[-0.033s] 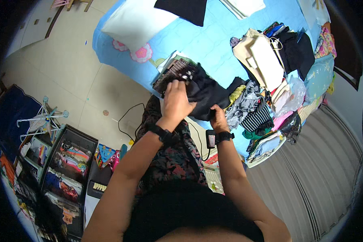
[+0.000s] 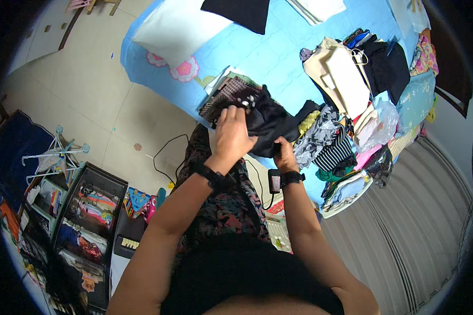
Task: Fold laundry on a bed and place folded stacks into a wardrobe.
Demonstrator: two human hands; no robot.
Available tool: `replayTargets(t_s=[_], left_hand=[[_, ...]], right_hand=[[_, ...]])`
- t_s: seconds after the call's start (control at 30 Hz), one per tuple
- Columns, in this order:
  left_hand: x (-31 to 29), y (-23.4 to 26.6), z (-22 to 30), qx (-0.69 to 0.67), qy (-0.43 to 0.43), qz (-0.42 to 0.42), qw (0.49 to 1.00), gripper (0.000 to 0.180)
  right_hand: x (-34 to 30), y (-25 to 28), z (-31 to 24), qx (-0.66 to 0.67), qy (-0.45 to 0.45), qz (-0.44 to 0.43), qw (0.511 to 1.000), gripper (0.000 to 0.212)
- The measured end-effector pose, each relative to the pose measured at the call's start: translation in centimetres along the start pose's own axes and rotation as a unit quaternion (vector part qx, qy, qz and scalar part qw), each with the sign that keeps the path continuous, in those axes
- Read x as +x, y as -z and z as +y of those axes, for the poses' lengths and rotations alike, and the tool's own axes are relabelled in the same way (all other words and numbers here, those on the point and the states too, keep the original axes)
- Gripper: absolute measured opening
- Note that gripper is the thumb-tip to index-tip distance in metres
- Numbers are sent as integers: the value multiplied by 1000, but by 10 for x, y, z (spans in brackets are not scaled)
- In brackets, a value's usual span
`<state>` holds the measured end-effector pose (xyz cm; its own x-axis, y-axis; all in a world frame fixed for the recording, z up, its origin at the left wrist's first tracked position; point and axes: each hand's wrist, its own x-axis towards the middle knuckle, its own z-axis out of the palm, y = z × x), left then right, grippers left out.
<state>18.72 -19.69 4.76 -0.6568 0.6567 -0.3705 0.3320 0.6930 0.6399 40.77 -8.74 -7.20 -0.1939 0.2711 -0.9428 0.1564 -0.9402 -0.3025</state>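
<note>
A black garment [image 2: 270, 122], partly bunched and with white patches at its left end, lies at the near edge of the bed. My left hand [image 2: 233, 135] is curled over its left side, fingertips beside the white patches. At the garment's near right corner, my right hand [image 2: 285, 155] pinches the cloth between thumb and fingers. Beneath and to the left, a brown checked folded cloth [image 2: 223, 100] rests on pale green and white folded pieces. The black fabric hides part of this stack.
Right of my hands lie a grey-and-white patterned garment [image 2: 320, 134], a black-and-white striped one [image 2: 335, 152] and beige folded clothes [image 2: 326, 63]. A white pillow [image 2: 178, 31] is on the blue bedspread [image 2: 278, 58]. A dark drawer rack [image 2: 86, 231] stands at lower left; a cable [image 2: 157, 163] trails across the floor.
My left hand has shifted very slightly down and to the right. The black garment's upper part has moved a little with it; my right hand stays in place.
</note>
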Motion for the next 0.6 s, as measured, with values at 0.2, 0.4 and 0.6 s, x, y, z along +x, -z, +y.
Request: replayTargets(t_s=[0.2,0.4,0.6], left_hand=[[12,8,-16,6,21,21,1000,62],[49,5,-69,-82,102,-93,987,104],[53,-6,-49,-29,55,-31,998,82]], right_hand=[[-6,-10,3,-13,37,20,999,42],[-5,-21,7,-40,43,39,998,48],[17,-7,4,-31,24,37,999,42]])
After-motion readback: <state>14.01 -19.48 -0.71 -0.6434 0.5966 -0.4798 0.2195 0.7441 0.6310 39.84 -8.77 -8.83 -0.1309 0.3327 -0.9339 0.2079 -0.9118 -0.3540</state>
